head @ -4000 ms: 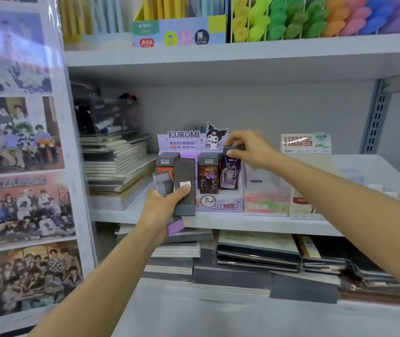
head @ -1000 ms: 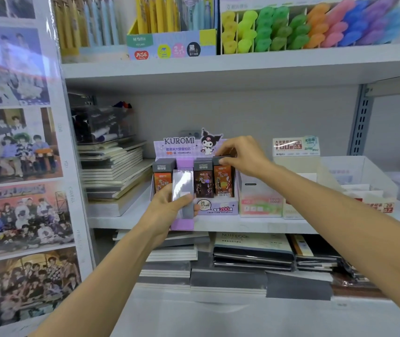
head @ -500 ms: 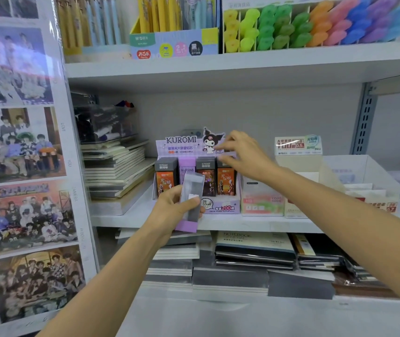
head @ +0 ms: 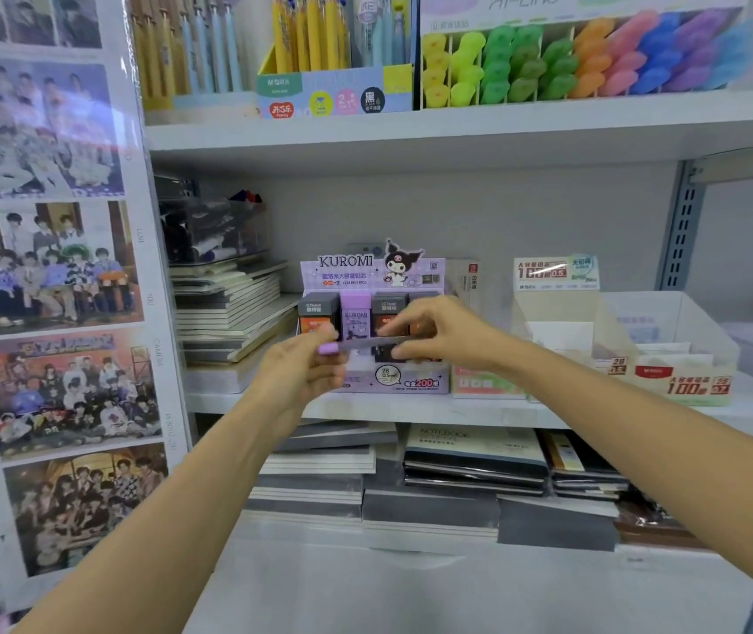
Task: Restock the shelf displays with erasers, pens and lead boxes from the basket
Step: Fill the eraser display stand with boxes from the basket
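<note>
Head camera faces the middle shelf (head: 456,411) close, level, looking slightly down.

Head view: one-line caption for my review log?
Both hands, left hand and right hand, hold a slim lead box level before the Kuromi display.

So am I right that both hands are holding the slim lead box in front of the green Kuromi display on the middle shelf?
Not quite: the Kuromi display is purple, not green, as the head view shows. The rest stands: the left hand and right hand hold the slim lead box before it.
</note>
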A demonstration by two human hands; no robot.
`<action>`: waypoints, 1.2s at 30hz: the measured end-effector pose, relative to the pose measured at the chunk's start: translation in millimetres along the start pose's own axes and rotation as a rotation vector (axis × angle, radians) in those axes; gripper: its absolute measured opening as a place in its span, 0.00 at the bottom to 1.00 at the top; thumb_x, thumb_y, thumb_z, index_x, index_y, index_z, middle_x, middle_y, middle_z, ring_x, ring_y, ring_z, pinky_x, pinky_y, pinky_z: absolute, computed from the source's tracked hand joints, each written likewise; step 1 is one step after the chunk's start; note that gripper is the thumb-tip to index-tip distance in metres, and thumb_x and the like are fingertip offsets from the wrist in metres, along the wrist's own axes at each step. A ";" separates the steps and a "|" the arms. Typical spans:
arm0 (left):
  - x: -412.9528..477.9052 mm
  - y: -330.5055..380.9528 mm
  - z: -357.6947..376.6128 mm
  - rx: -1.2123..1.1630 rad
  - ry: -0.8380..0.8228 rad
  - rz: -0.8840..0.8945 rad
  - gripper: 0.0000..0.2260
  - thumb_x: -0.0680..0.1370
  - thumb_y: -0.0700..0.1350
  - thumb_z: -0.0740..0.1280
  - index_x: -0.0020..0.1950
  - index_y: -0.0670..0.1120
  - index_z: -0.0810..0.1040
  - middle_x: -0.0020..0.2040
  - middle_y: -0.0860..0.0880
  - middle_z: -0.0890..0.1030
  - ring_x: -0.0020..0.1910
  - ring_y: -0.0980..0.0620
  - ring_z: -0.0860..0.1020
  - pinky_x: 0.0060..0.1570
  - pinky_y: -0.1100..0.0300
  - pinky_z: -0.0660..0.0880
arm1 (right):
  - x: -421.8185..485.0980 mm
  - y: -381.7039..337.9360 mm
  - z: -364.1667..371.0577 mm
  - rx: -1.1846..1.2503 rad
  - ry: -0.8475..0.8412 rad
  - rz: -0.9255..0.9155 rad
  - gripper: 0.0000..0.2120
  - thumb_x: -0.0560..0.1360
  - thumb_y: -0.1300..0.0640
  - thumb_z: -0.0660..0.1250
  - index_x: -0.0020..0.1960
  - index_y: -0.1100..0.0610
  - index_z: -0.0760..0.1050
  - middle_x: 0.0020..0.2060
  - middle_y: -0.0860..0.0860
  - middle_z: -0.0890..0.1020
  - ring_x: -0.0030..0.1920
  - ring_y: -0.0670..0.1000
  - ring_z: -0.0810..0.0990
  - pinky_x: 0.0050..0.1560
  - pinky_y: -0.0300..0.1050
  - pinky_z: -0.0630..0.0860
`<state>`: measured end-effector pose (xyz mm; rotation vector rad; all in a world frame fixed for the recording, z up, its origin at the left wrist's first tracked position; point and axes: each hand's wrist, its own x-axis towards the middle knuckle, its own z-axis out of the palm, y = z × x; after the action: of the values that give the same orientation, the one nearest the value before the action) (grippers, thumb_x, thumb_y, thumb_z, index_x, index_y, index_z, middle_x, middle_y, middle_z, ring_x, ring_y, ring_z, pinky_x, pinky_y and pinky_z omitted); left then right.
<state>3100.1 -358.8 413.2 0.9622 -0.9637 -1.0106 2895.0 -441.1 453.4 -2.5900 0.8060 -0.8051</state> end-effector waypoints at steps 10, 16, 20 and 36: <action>-2.8 -7.5 -1.5 0.361 0.023 0.297 0.09 0.82 0.45 0.61 0.50 0.43 0.80 0.41 0.46 0.81 0.38 0.51 0.74 0.36 0.62 0.76 | 5.4 -22.3 29.5 0.289 -0.014 0.036 0.11 0.78 0.48 0.65 0.57 0.50 0.81 0.43 0.48 0.84 0.41 0.44 0.80 0.43 0.42 0.76; -1.6 -15.5 0.1 0.682 -0.008 0.453 0.10 0.82 0.49 0.60 0.54 0.45 0.75 0.49 0.50 0.81 0.47 0.54 0.79 0.51 0.52 0.76 | 45.3 -47.0 19.8 0.183 0.221 -0.079 0.12 0.77 0.64 0.66 0.60 0.58 0.78 0.54 0.53 0.82 0.54 0.52 0.81 0.56 0.49 0.79; 1.6 -44.3 -24.5 1.250 -0.056 0.564 0.24 0.81 0.49 0.62 0.76 0.46 0.62 0.74 0.49 0.67 0.72 0.52 0.64 0.72 0.53 0.61 | 69.7 -41.5 -9.9 0.162 0.561 0.015 0.07 0.77 0.65 0.66 0.54 0.58 0.75 0.49 0.53 0.81 0.51 0.53 0.81 0.51 0.45 0.79; 3.9 -68.6 -35.6 1.616 -0.056 0.704 0.29 0.78 0.49 0.65 0.77 0.46 0.59 0.74 0.48 0.63 0.74 0.48 0.59 0.74 0.51 0.56 | 84.5 -11.9 21.8 -0.305 0.222 0.056 0.07 0.77 0.58 0.68 0.53 0.53 0.72 0.47 0.50 0.82 0.50 0.52 0.79 0.53 0.50 0.75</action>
<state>3119.0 -372.5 339.3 1.6260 -2.0022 0.5749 2970.8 -479.4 476.9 -2.7545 1.1405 -1.0375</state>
